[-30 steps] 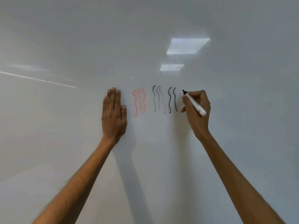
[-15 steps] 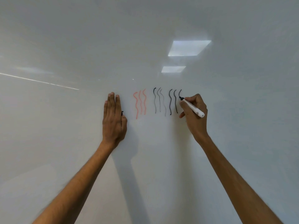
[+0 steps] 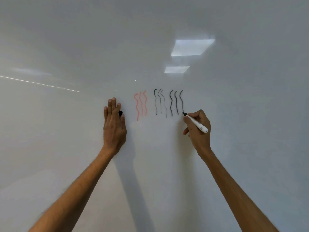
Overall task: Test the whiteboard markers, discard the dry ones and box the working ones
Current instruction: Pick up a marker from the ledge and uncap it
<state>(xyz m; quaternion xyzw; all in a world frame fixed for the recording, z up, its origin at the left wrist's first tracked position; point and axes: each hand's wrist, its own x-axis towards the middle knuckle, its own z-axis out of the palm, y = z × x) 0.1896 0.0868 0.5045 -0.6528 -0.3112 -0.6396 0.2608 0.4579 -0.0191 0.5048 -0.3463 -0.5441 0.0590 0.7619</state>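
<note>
My right hand [image 3: 199, 131] grips a white-barrelled black marker [image 3: 196, 123], its tip touching the whiteboard [image 3: 234, 106] at the bottom of a fresh dark wavy line [image 3: 181, 102]. Left of that line are two more dark wavy lines, then three thinner grey-black lines [image 3: 159, 102], then three pale red lines [image 3: 140, 104]. My left hand [image 3: 114, 124] lies flat against the board left of the red lines, fingers together, with a small black cap [image 3: 120, 113] pinched between thumb and index finger.
The glossy whiteboard fills the whole view. Two ceiling light reflections [image 3: 190, 47] show above the lines, and a thin bright streak [image 3: 40, 83] crosses the left side.
My right hand drew a third dark wavy line downward, from the top beside the two earlier ones to its bottom end. The left hand stayed flat on the board.
</note>
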